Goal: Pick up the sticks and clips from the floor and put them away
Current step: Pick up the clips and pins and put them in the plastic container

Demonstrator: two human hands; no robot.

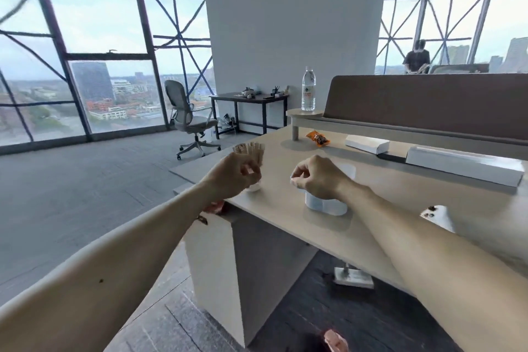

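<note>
So the sticks (249, 150) are up off the floor (85, 194), fanned out in your left hand (233, 176), which has its fingers curled tight round their lower ends, right over the near corner of the desk (274, 220). A small white cup (253, 187) sits just under that hand, and I'd guess that's where they go. Before you let go, I'd square the fan into one neat bundle, otherwise the spread ends will likely catch the rim and tip the cup, which looks pretty light. Lower them end-first and only loosen your fingers once they touch bottom. Your right hand (317, 178) hovers over the white tub (327, 206) next to the cup with fingers curled in; can't tell whether it's got something small pinched or nothing at all, too blurry. If it's free, use it to steady the cup. Mind the desk edge too, the cup is close to it and anything that rolls off lands back on the floor
</note>
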